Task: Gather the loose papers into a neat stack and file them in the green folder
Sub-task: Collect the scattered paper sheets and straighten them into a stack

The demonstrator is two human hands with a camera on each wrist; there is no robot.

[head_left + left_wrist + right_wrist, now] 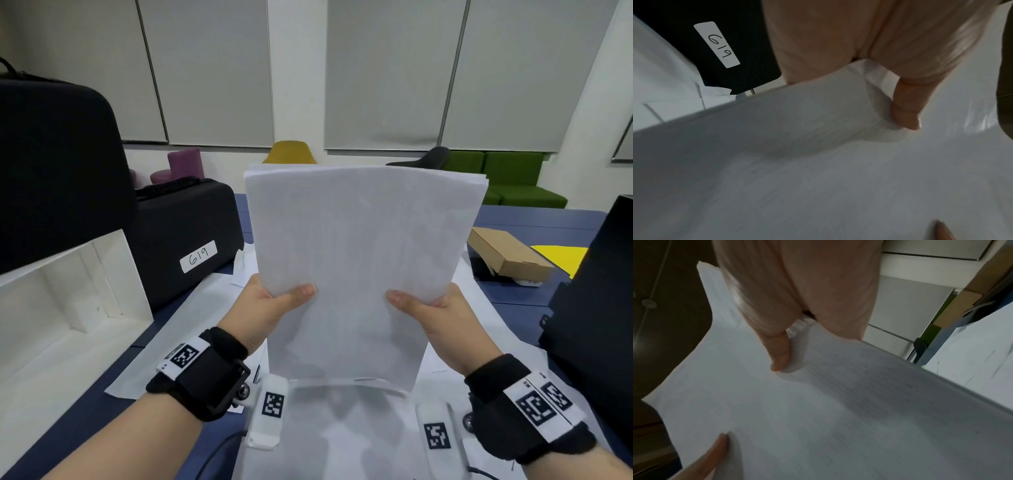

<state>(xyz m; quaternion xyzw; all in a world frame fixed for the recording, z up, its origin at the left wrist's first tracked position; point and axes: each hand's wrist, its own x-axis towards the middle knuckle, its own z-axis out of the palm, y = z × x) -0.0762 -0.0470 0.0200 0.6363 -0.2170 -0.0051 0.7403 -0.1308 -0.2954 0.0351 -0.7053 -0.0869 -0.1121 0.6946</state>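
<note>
Both hands, left hand (265, 308) at 9 o'clock, right hand (435, 313) at 3, grip upright papers (356, 260), thumbs in front.

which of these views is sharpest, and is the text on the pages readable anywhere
Head view is sharpest, bright and even, though the paper stack looks blank. Right wrist view is dim and blurred; print lines show faintly, unreadable. Left wrist view is dim and soft, with the left hand shadowing the sheet.

Head view down over paper stack (356, 260), wrist views close along thumbs, sharing it
</note>
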